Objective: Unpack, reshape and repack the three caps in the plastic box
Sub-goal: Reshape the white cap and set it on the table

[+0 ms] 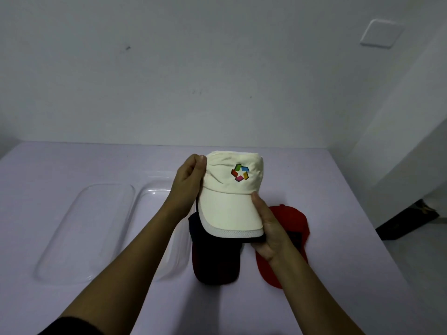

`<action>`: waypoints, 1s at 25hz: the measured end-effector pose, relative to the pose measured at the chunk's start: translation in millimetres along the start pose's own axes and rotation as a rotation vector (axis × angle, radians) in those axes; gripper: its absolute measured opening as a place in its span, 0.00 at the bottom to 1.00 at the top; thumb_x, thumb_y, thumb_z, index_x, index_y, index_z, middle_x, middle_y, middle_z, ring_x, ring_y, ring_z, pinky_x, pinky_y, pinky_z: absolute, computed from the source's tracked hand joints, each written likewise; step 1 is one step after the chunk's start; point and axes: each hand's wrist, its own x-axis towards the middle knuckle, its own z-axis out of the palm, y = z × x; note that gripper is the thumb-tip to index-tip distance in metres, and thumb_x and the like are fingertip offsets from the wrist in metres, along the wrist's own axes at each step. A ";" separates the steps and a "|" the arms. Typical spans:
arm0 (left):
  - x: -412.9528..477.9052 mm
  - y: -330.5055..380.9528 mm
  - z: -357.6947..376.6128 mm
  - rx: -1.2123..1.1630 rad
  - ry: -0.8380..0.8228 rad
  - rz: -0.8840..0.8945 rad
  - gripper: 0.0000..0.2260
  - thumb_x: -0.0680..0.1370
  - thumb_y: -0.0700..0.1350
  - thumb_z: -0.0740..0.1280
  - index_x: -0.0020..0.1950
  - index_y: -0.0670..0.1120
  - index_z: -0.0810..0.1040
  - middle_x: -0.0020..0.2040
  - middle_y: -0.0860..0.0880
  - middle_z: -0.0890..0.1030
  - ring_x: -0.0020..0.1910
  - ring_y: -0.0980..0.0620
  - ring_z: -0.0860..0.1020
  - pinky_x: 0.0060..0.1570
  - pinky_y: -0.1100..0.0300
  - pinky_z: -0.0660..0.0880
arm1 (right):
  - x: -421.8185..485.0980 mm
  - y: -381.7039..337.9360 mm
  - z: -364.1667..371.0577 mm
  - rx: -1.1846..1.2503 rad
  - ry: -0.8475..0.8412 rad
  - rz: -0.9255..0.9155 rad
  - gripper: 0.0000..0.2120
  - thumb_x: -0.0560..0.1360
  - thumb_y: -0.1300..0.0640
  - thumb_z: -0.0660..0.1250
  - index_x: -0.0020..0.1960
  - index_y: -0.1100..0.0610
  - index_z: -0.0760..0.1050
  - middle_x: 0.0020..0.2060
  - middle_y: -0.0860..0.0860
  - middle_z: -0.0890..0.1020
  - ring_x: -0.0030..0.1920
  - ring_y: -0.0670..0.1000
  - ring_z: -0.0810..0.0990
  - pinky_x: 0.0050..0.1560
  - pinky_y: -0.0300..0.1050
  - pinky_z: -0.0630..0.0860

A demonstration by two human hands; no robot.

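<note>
**Item:** cream cap, held above the tabletop, logo facing me. My left hand pinches the side of the crown. My right hand grips the brim's right edge, thumb on top.

**Beneath:** dark cap and red cap, lying side by side on the tabletop.

**Left:** clear plastic box, with what I take for its lid beside it.

**Risk:** squeezing the brim may crease it, and setting the cream cap down carelessly could flatten the dark cap.

**Obscured:** my left arm covers part of the box. The cream cap hides the dark cap's crown, and my right hand covers part of the red cap. The cream cap's back is unseen.
</note>
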 end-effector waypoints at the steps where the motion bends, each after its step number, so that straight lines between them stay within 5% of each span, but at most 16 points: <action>1: 0.8 1.4 1.7 -0.020 0.033 0.021 0.13 0.82 0.49 0.55 0.42 0.45 0.72 0.40 0.48 0.75 0.41 0.53 0.73 0.44 0.60 0.72 | -2.1 1.7 3.8 0.033 -0.020 -0.006 0.44 0.55 0.46 0.81 0.67 0.58 0.71 0.57 0.58 0.82 0.53 0.56 0.83 0.45 0.47 0.81; 6: -3.4 -0.3 11.3 -0.151 0.164 -0.069 0.13 0.82 0.50 0.55 0.45 0.46 0.74 0.43 0.50 0.79 0.44 0.56 0.77 0.45 0.65 0.75 | -4.9 1.2 15.4 0.109 -0.080 -0.032 0.40 0.59 0.50 0.80 0.67 0.59 0.71 0.56 0.59 0.82 0.53 0.57 0.83 0.45 0.48 0.81; 8: 0.3 1.4 3.8 -0.077 0.109 0.041 0.10 0.82 0.44 0.55 0.47 0.45 0.75 0.44 0.49 0.78 0.45 0.56 0.76 0.48 0.62 0.73 | -2.8 -3.8 11.7 0.049 -0.041 -0.046 0.43 0.57 0.48 0.81 0.68 0.58 0.70 0.57 0.58 0.82 0.54 0.56 0.83 0.46 0.48 0.81; 11: 8.6 13.2 -7.4 0.181 -0.071 0.175 0.07 0.80 0.42 0.60 0.55 0.46 0.76 0.49 0.53 0.79 0.48 0.60 0.77 0.47 0.71 0.74 | 0.5 -9.8 6.2 -0.008 -0.025 -0.075 0.42 0.58 0.46 0.80 0.68 0.56 0.70 0.61 0.58 0.80 0.59 0.58 0.80 0.53 0.52 0.80; 14: 17.3 23.5 -15.0 0.418 -0.162 0.159 0.07 0.79 0.47 0.63 0.49 0.45 0.77 0.42 0.50 0.80 0.41 0.55 0.77 0.40 0.65 0.74 | 0.4 -5.1 6.4 -0.075 -0.027 -0.057 0.40 0.60 0.46 0.79 0.68 0.54 0.70 0.63 0.58 0.78 0.63 0.59 0.77 0.60 0.57 0.75; 17: 24.7 30.6 -19.5 0.528 -0.235 0.237 0.08 0.79 0.47 0.63 0.45 0.44 0.76 0.38 0.48 0.78 0.37 0.55 0.74 0.37 0.63 0.70 | -0.1 0.1 5.7 -0.072 -0.006 -0.059 0.41 0.59 0.47 0.80 0.68 0.53 0.69 0.63 0.57 0.78 0.62 0.59 0.78 0.54 0.53 0.79; 20: 26.1 33.0 -19.8 0.516 -0.253 0.270 0.06 0.79 0.45 0.64 0.43 0.47 0.75 0.37 0.53 0.76 0.34 0.60 0.72 0.34 0.70 0.68 | -2.9 0.4 6.5 -0.064 -0.005 -0.060 0.40 0.60 0.47 0.79 0.68 0.54 0.69 0.63 0.57 0.78 0.62 0.59 0.77 0.54 0.53 0.78; 25: 26.1 26.4 -12.4 0.458 -0.158 0.178 0.15 0.81 0.47 0.59 0.39 0.39 0.71 0.32 0.48 0.71 0.32 0.54 0.69 0.32 0.63 0.66 | -4.6 1.5 9.4 -0.066 0.026 -0.050 0.30 0.67 0.52 0.74 0.67 0.54 0.71 0.61 0.57 0.79 0.61 0.58 0.79 0.51 0.50 0.80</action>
